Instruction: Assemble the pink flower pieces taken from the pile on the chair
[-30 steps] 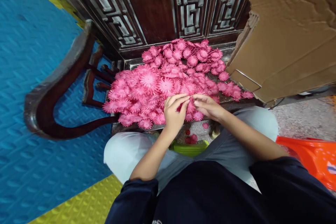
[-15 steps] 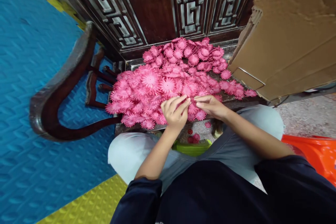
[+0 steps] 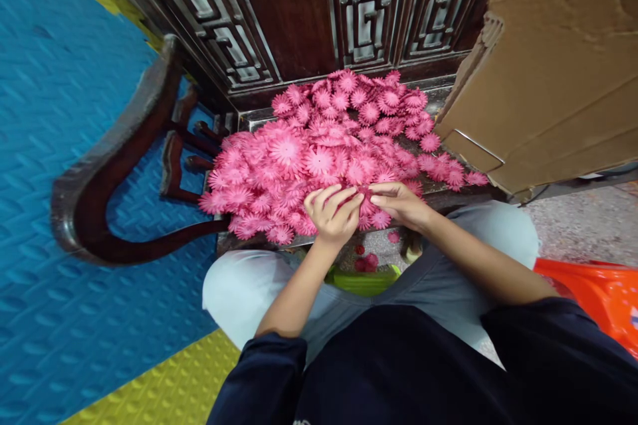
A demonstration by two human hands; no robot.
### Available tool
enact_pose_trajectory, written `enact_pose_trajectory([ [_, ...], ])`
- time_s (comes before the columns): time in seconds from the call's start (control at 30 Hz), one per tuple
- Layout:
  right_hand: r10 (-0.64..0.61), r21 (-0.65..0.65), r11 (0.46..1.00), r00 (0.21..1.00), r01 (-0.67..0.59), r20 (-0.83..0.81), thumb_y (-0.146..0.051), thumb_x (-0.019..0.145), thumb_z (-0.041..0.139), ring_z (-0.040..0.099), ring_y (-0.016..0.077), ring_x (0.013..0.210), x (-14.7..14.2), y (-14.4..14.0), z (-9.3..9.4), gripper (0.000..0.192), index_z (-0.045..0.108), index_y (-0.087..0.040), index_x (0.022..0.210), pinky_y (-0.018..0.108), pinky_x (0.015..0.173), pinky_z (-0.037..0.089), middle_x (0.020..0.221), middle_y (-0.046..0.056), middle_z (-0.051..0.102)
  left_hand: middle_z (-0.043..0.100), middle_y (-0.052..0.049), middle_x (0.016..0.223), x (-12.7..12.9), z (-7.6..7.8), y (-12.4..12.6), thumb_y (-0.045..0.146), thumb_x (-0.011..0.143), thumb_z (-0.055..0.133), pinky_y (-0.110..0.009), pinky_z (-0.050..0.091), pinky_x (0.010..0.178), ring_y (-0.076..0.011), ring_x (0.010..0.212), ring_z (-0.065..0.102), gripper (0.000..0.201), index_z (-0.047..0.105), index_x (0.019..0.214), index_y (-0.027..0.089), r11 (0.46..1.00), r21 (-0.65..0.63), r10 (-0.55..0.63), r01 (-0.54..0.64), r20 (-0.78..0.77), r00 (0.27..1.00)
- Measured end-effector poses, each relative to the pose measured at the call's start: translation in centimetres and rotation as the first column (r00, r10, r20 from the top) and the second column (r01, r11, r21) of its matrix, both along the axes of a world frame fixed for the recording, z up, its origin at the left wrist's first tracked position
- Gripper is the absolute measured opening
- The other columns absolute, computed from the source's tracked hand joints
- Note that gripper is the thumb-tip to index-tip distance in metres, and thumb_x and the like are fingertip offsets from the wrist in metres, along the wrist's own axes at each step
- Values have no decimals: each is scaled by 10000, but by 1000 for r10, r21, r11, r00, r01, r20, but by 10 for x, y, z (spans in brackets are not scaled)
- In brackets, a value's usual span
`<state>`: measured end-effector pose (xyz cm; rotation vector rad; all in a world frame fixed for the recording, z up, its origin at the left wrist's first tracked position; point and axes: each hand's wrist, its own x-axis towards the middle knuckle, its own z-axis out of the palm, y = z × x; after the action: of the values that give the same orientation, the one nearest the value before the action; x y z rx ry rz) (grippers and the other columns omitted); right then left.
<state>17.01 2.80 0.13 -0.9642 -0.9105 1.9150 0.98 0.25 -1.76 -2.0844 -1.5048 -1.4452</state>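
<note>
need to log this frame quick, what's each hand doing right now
Left hand: fingers curled, pinching pink flower pieces at the near edge of the pile of pink fabric flowers.
Right hand: fingertips meet the left's on the same pieces.

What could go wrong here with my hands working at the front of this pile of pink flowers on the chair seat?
The pink flowers are heaped right up to the front edge of the chair seat, and a few fallen flowers already lie on the floor below. With the left hand and right hand pinching at that edge, more may be nudged off. The cardboard box leans close over the pile's right side and might press on petals there.
</note>
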Motion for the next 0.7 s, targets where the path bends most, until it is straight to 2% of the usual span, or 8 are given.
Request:
enact_pose_trajectory([
  [0.13, -13, -9, 1000, 1000, 13, -23, -260, 470, 844, 607, 94, 697, 0, 0, 1, 297, 732, -256, 745, 303, 828, 460, 734, -38, 702, 711, -10, 774, 3, 7, 1, 248, 796, 610, -346, 360, 777, -166, 805, 612, 66, 669, 767, 254, 1000, 9, -15, 15, -6, 1000],
  [0.33, 93, 92, 992, 995, -90, -29, -284, 600, 779, 600, 140, 956, 2, 0, 11, 341, 711, -274, 933, 310, 932, 414, 987, 5, 697, 710, -15, 800, 7, 13, -1, 240, 850, 534, -316, 366, 735, -148, 779, 614, 107, 628, 800, 226, 997, -30, -71, 72, 21, 997],
  [0.53, 136, 118, 984, 990, -130, -43, -284, 637, 759, 595, 107, 821, 4, 1, 10, 326, 705, -287, 959, 257, 819, 448, 901, -19, 688, 704, -13, 793, 7, 15, 0, 182, 850, 530, -287, 388, 712, -132, 746, 607, 81, 600, 815, 200, 990, -25, -139, 142, 88, 986],
  [0.7, 112, 127, 986, 993, -105, -48, -301, 614, 781, 592, 112, 868, 4, 2, 8, 333, 713, -286, 939, 250, 863, 430, 916, -23, 686, 696, -15, 794, 7, 15, 1, 163, 811, 594, -291, 382, 708, -142, 751, 581, 66, 642, 834, 202, 993, -6, -121, 122, 77, 990],
])
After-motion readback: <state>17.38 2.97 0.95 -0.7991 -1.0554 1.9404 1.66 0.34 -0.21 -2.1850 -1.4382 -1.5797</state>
